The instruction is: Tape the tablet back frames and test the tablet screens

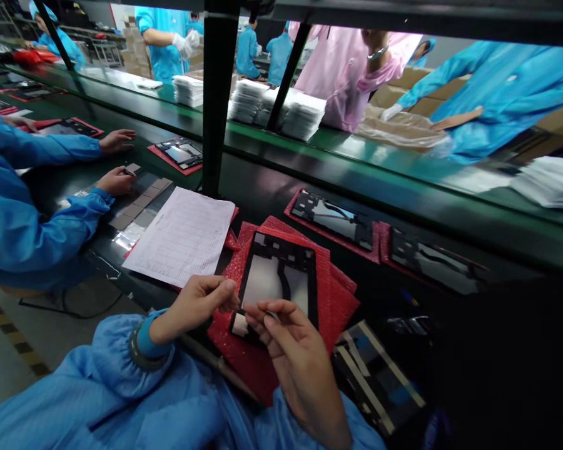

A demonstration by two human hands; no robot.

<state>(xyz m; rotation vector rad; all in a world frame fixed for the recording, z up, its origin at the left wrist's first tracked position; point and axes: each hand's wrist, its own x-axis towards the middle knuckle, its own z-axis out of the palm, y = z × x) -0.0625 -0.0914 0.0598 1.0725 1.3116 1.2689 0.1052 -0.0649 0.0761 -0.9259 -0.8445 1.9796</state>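
Note:
My left hand point(197, 307) is closed in a pinch above the lower left corner of a tablet-like panel point(267, 275). Close beside it, my right hand point(298, 356) pinches with thumb and fingertips over the panel's lower edge. Whatever is between the fingers of either hand is too small to make out. The panel has a black frame, a silvery middle and a dark ribbon cable, and lies on a stack of red bubble-wrap sleeves point(338, 294). A blue band and a dark wristband circle my left wrist.
A printed sheet point(182, 237) lies left of the sleeves. More panels on red wrap, one point(333, 219) among them, lie farther back. Strips on a dark board point(380, 375) are at the right. A black post point(219, 94) rises behind; a co-worker's hand point(116, 181) works at left.

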